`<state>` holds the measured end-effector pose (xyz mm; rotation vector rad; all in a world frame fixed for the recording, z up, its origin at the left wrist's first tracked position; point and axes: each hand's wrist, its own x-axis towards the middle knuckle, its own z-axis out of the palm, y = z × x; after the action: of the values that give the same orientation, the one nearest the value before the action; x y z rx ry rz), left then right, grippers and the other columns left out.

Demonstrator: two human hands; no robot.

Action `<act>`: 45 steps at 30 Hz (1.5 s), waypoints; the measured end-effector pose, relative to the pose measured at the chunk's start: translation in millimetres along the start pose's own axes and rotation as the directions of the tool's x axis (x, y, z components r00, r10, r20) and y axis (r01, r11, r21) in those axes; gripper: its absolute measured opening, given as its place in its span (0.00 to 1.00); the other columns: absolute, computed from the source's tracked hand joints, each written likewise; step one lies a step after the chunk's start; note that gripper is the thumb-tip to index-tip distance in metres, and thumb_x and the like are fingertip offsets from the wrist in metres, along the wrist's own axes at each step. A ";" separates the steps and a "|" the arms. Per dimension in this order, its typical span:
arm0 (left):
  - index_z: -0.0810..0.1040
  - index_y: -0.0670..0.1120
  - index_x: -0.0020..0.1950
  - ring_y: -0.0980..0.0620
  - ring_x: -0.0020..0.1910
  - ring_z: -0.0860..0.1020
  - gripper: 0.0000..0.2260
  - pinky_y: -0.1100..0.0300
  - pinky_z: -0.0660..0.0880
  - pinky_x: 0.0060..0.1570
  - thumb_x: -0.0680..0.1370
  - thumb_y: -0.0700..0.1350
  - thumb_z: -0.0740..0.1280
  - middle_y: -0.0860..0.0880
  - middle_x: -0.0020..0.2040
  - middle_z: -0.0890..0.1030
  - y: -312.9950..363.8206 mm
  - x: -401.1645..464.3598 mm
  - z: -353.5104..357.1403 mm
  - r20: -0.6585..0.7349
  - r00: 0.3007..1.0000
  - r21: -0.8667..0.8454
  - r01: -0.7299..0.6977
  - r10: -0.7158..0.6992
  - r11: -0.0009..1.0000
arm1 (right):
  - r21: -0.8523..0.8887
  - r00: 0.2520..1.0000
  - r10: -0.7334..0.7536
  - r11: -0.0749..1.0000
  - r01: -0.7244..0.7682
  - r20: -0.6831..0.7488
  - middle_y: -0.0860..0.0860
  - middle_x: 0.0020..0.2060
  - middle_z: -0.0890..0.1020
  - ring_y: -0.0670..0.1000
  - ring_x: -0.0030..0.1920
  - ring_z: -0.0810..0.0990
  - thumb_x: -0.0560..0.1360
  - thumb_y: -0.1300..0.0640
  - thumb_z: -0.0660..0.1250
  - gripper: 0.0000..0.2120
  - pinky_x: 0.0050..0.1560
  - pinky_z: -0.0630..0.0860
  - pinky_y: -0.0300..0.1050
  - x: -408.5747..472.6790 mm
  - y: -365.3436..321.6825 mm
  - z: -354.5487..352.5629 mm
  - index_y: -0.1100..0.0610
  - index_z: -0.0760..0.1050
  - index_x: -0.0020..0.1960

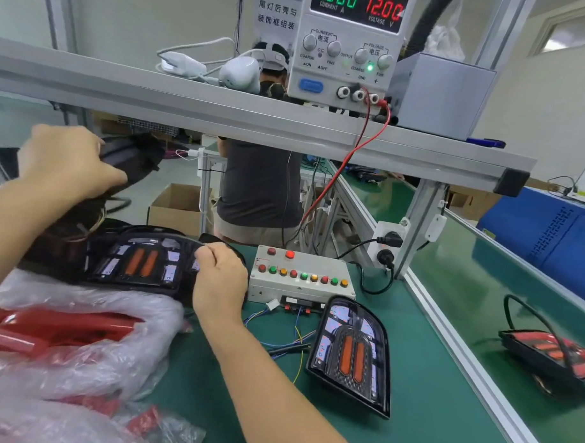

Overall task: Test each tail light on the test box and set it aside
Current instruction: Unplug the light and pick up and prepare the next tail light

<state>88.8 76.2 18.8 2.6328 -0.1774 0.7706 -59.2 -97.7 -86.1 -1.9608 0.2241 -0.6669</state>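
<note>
Head view: a dark tail light [140, 260] lying on the green bench [427, 408] just left of the test box [301, 274] is gripped at its right end by the right hand [221, 280], fingers curled over its edge. A second dark lamp [131, 159] is held raised at the upper left, clasped by the left hand [67, 162]. A third light [351, 354] is seen lying face up in front of the box, beside loose wires [290, 340].

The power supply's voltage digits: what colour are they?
Red, reading 12.00 on the power supply, seen in the head view.
</note>
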 end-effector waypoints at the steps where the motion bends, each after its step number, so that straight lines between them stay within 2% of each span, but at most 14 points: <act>1: 0.75 0.43 0.34 0.36 0.40 0.77 0.16 0.42 0.79 0.42 0.61 0.55 0.72 0.38 0.33 0.77 -4.2 5.1 -1.1 -0.022 1.000 -0.026 0.011 -0.011 1.000 | 0.103 0.999 0.022 0.994 -0.024 0.025 0.59 0.44 0.82 0.55 0.45 0.75 0.79 0.60 0.60 0.10 0.50 0.71 0.49 -1.0 0.1 -4.8 0.64 0.78 0.46; 4: 0.74 0.42 0.32 0.37 0.36 0.78 0.16 0.41 0.79 0.40 0.62 0.53 0.74 0.38 0.31 0.76 -11.8 4.0 4.6 -0.033 0.999 -0.063 0.020 -0.022 0.998 | 0.115 0.990 -0.026 0.993 0.011 0.136 0.53 0.36 0.77 0.49 0.39 0.71 0.78 0.61 0.62 0.09 0.43 0.67 0.46 -1.0 5.7 -29.8 0.59 0.76 0.40; 8: 0.74 0.42 0.33 0.36 0.40 0.77 0.15 0.43 0.78 0.42 0.62 0.51 0.74 0.37 0.32 0.76 -3.4 -16.6 16.5 0.027 0.999 -0.057 0.040 -0.039 0.998 | 0.233 0.957 0.205 0.960 -0.156 -0.204 0.50 0.33 0.72 0.50 0.38 0.68 0.77 0.60 0.61 0.09 0.40 0.64 0.48 13.0 27.0 -78.0 0.61 0.73 0.39; 11: 0.76 0.44 0.33 0.41 0.40 0.70 0.11 0.47 0.77 0.41 0.65 0.49 0.75 0.42 0.31 0.74 10.8 -43.6 30.0 0.073 0.995 0.074 -0.067 0.062 0.995 | 0.049 0.957 0.231 0.973 -0.226 -0.178 0.50 0.33 0.73 0.53 0.39 0.70 0.79 0.59 0.58 0.10 0.40 0.64 0.48 9.6 42.6 -108.0 0.58 0.74 0.41; 14: 0.83 0.42 0.45 0.40 0.48 0.67 0.13 0.47 0.76 0.43 0.64 0.46 0.76 0.41 0.45 0.79 25.5 -75.7 45.7 0.082 0.963 0.224 -0.268 0.256 0.937 | -0.243 0.979 0.169 0.950 -0.193 -0.119 0.51 0.40 0.80 0.55 0.43 0.76 0.79 0.59 0.55 0.12 0.44 0.71 0.48 -3.1 51.3 -132.0 0.49 0.76 0.49; 18: 0.84 0.35 0.41 0.35 0.43 0.72 0.19 0.43 0.77 0.34 0.52 0.39 0.80 0.36 0.44 0.81 32.6 -98.0 48.5 -0.015 0.837 0.211 -0.532 0.547 0.820 | -0.442 0.982 0.117 0.881 -0.171 -0.147 0.52 0.34 0.80 0.57 0.41 0.75 0.75 0.57 0.59 0.07 0.43 0.73 0.47 -18.3 62.9 -168.4 0.54 0.75 0.45; 21: 0.86 0.44 0.43 0.39 0.44 0.74 0.24 0.47 0.72 0.41 0.54 0.57 0.74 0.42 0.48 0.84 31.0 -98.5 43.7 -0.010 0.794 0.263 -0.584 0.607 0.768 | -0.452 0.985 0.123 0.877 -0.165 -0.121 0.50 0.28 0.77 0.55 0.37 0.75 0.73 0.57 0.63 0.06 0.41 0.74 0.45 -32.2 68.8 -181.6 0.52 0.78 0.46; 25: 0.84 0.57 0.44 0.46 0.47 0.74 0.30 0.52 0.65 0.46 0.63 0.78 0.57 0.54 0.51 0.84 24.5 -92.5 38.2 0.020 0.868 0.254 -0.484 0.496 0.837 | -0.434 0.992 0.111 0.892 -0.127 -0.061 0.46 0.24 0.73 0.50 0.32 0.70 0.72 0.58 0.64 0.08 0.38 0.72 0.45 -43.9 73.9 -182.7 0.48 0.78 0.48; 32: 0.75 0.67 0.44 0.56 0.54 0.73 0.40 0.54 0.57 0.46 0.56 0.84 0.34 0.62 0.60 0.78 23.2 -58.6 29.5 0.307 0.862 0.292 -0.488 0.403 0.823 | -0.377 0.994 0.106 0.921 -0.098 -0.001 0.47 0.26 0.77 0.44 0.29 0.71 0.72 0.59 0.61 0.23 0.36 0.70 0.42 -45.0 68.2 -172.1 0.40 0.73 0.63; 36: 0.75 0.65 0.57 0.52 0.56 0.76 0.43 0.56 0.67 0.53 0.54 0.85 0.43 0.59 0.57 0.79 23.4 -39.3 19.6 0.486 0.813 0.016 -0.374 0.320 0.927 | -0.404 0.994 0.108 0.909 -0.104 -0.014 0.46 0.28 0.75 0.47 0.31 0.70 0.72 0.57 0.61 0.20 0.38 0.69 0.45 -38.5 64.2 -169.8 0.45 0.73 0.63; 40: 0.82 0.59 0.48 0.50 0.53 0.74 0.32 0.54 0.69 0.57 0.64 0.80 0.54 0.55 0.53 0.77 17.4 -32.1 16.8 0.583 0.767 -0.271 -0.128 0.269 0.954 | -0.395 0.994 0.112 0.912 -0.107 -0.010 0.45 0.32 0.76 0.45 0.34 0.74 0.72 0.58 0.62 0.18 0.35 0.68 0.39 -33.8 58.6 -166.6 0.41 0.69 0.58; 42: 0.82 0.56 0.49 0.49 0.51 0.76 0.23 0.54 0.70 0.55 0.69 0.72 0.64 0.54 0.50 0.79 6.8 -26.9 21.2 0.491 0.832 -0.212 -0.174 0.259 0.962 | -0.340 0.992 0.126 0.934 -0.109 0.027 0.44 0.32 0.76 0.43 0.34 0.74 0.72 0.58 0.63 0.19 0.35 0.70 0.36 -30.6 55.3 -165.5 0.36 0.66 0.55; 44: 0.80 0.60 0.54 0.48 0.50 0.79 0.13 0.54 0.73 0.56 0.70 0.55 0.72 0.56 0.48 0.83 -6.8 -22.7 24.5 0.433 0.870 -0.048 -0.240 0.237 0.969 | -0.294 0.988 0.141 0.949 -0.118 0.059 0.43 0.33 0.77 0.44 0.36 0.75 0.72 0.58 0.64 0.19 0.41 0.73 0.41 -28.5 55.3 -163.8 0.36 0.66 0.53; 45: 0.79 0.63 0.54 0.49 0.49 0.79 0.17 0.53 0.73 0.56 0.69 0.46 0.71 0.57 0.48 0.83 -14.1 -22.4 26.8 0.429 0.873 0.030 -0.270 0.231 0.962 | -0.290 0.987 0.144 0.950 -0.118 0.071 0.43 0.35 0.79 0.46 0.39 0.76 0.72 0.57 0.64 0.17 0.43 0.73 0.43 -27.7 56.4 -162.4 0.37 0.68 0.54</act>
<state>86.4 78.6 -18.7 2.8660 -0.6299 0.2693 -163.2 -237.3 -90.3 -2.2237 0.4102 -0.4764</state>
